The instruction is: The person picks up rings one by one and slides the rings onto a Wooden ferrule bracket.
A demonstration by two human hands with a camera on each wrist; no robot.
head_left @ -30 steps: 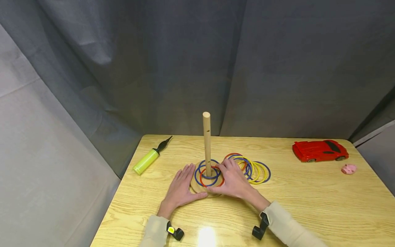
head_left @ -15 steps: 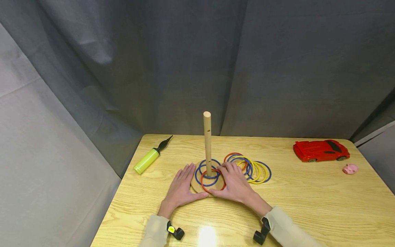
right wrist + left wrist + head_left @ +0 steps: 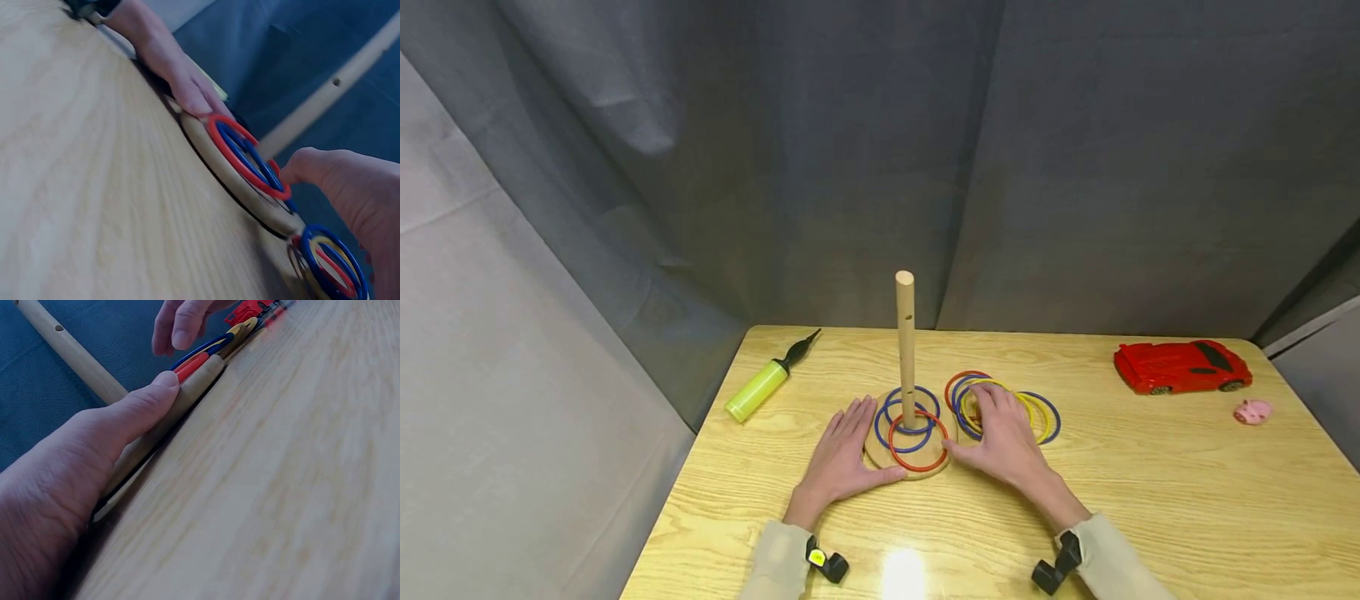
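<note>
A wooden peg (image 3: pixel 906 350) stands upright on a round wooden base (image 3: pixel 949 425). Two blue rings (image 3: pixel 901 451) and a red ring (image 3: pixel 917 471) lie on the base; the red one overlaps the blue ones towards the front. My left hand (image 3: pixel 842 458) rests at the base's left side, fingers fairly straight, its thumb (image 3: pixel 159 390) against the front rim. My right hand (image 3: pixel 1003 437) hovers with spread thumb and fingers between the base and a pile of red, blue and yellow rings (image 3: pixel 1048 423). Its fingers reach over the pile, partly covering it; contact with a ring cannot be made out.
A green hand pump (image 3: pixel 756 390) with a black nozzle lies at the left of the wooden table (image 3: pixel 1150 500). To the far right are a red toy car (image 3: pixel 1180 367) and a small pink pig figure (image 3: pixel 1252 411). A grey curtain (image 3: pixel 850 167) hangs behind.
My right hand has let go of the red ring, which has slid forward on the base, and has moved right over the ring pile. The left hand has stayed in place.
</note>
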